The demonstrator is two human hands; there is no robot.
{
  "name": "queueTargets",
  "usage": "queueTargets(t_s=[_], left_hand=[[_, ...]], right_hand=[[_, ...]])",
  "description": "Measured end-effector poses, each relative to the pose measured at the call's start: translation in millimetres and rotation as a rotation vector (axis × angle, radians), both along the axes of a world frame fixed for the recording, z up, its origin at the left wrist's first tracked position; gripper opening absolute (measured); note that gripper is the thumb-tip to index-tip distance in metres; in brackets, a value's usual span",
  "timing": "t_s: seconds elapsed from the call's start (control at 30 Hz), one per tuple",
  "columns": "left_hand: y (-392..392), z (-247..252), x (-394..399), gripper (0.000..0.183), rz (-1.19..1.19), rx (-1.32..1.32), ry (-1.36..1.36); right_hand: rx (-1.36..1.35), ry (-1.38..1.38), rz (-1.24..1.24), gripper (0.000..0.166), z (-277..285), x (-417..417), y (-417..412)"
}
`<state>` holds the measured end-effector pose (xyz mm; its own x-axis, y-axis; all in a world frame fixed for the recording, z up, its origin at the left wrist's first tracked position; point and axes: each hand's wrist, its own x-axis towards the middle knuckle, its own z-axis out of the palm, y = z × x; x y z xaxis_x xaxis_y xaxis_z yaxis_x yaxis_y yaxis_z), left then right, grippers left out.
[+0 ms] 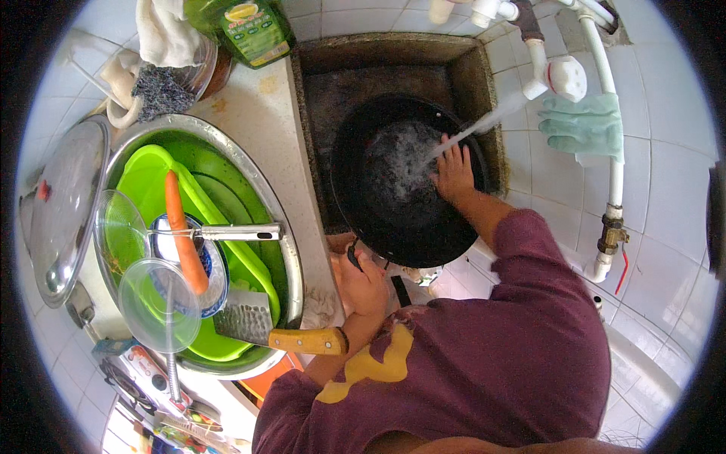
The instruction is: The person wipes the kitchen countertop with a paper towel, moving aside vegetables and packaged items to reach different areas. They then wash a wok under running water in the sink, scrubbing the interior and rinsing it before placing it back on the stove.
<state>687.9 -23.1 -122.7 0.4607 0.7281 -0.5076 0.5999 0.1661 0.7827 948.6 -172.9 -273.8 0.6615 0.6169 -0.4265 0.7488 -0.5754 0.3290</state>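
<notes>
A large black wok (397, 227) is held in a dark stone sink (371, 51), with water churning inside it. A stream of water (482, 123) runs into it from a white plastic tap (536, 88). My left hand (366, 284) is closed around the wok's dark handle (355, 255) at the sink's near edge. Inside the wok, at its right side, my right hand (455, 173) lies with fingers spread, beside the stream; what its palm touches is hidden.
Left of the sink, a steel basin (292, 272) holds a green plastic basket (148, 162), a carrot (184, 244), a strainer (241, 231) and a bowl (221, 295). A cleaver's wooden handle (306, 340) juts over its rim near my left forearm. A green detergent bottle (255, 34) stands behind; a rubber glove (590, 125) hangs right.
</notes>
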Motion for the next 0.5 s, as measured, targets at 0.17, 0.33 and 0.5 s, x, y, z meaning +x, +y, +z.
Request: queueTargets(t_s=[0.17, 0.33, 0.5], left_hand=[[0.5, -1.0, 2.8, 0.033, 0.008, 0.123, 0.026], [2.5, -20.0, -10.7, 0.031, -0.053, 0.157, -0.001], [7.7, 11.4, 7.2, 0.030, 0.052, 0.017, 0.021]], right_hand=[[0.151, 0.165, -0.161, 0.069, -29.5, -27.0, 111.4], [0.113, 0.120, 0.197, 0.062, 5.3, 35.7, 120.6], [-0.049, -0.143, 0.143, 0.073, -14.7, 64.6, 11.8]])
